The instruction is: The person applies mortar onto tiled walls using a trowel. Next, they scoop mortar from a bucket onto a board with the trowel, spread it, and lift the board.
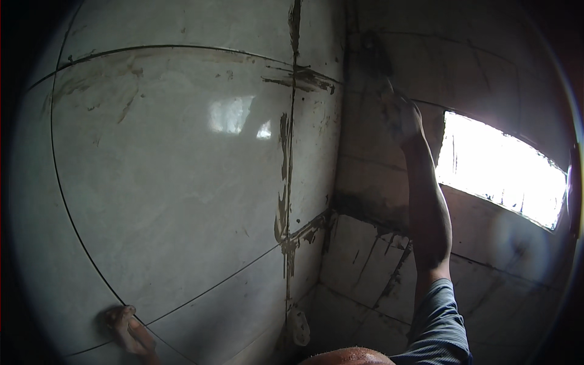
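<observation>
At the lower left, my left hand rests against the tiled wall by a dark joint between tiles. Its fingers are curled together, and what they hold, if anything, cannot be made out. My right arm is stretched up toward the darker wall beside the corner. There my right hand is closed round a tool that looks like a small trowel, with a thin pale shank and a dark, dim blade near the wall. Shadow blurs the blade's edges. Dark grout smears the vertical joint on the pale wall.
A bright rectangular window opening lies right of my right forearm. Dark streaks run down the lower tiles of the corner. A small pale, clear-looking object shows low beside the corner joint.
</observation>
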A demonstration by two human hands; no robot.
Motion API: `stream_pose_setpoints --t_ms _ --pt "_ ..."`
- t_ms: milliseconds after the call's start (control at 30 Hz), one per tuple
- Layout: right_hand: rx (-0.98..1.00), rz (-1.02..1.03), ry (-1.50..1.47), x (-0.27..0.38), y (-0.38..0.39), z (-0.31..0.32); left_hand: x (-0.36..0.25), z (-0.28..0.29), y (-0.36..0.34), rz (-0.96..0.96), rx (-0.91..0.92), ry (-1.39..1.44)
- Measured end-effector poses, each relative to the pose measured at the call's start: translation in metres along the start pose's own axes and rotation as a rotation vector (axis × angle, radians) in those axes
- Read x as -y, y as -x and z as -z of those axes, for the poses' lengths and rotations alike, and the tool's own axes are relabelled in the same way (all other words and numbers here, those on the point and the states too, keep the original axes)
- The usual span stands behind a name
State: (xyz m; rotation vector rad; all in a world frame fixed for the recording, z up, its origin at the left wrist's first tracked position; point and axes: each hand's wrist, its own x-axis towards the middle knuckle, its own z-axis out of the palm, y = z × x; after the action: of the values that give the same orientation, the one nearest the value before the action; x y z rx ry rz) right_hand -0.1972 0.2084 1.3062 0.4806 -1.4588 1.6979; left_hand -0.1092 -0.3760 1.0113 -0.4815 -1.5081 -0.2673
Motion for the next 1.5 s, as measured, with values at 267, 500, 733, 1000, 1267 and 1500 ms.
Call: stream_pose_setpoints --t_ms 267,500,733,1000,1267,1500 --pt "-0.111 -0.106 0.042 -0.034 0.118 -0.006 -0.002 0.0 -0.01 -0.07 0.017 0.007" --pt "-0.198 -0.4 0.105 -0.117 0.29 0.042 0.001 -0.01 -0.008 -0.043 -0.061 0.028" --pt "-0.3 -0.118 0.515 -0.181 0.36 0.094 0.002 -0.004 -0.007 -0.053 -0.041 -0.001" --pt "-0.416 0.237 1.122 -0.236 0.357 0.133 0.004 -0.001 -0.008 -0.081 -0.022 -0.097" --pt "-0.434 0.063 1.323 -0.26 0.379 0.171 0.006 -0.01 -0.009 -0.069 -0.124 -0.082" --pt "-0.416 -0.142 1.179 -0.224 0.46 0.181 0.005 -0.011 -0.013 -0.11 -0.138 -0.098"
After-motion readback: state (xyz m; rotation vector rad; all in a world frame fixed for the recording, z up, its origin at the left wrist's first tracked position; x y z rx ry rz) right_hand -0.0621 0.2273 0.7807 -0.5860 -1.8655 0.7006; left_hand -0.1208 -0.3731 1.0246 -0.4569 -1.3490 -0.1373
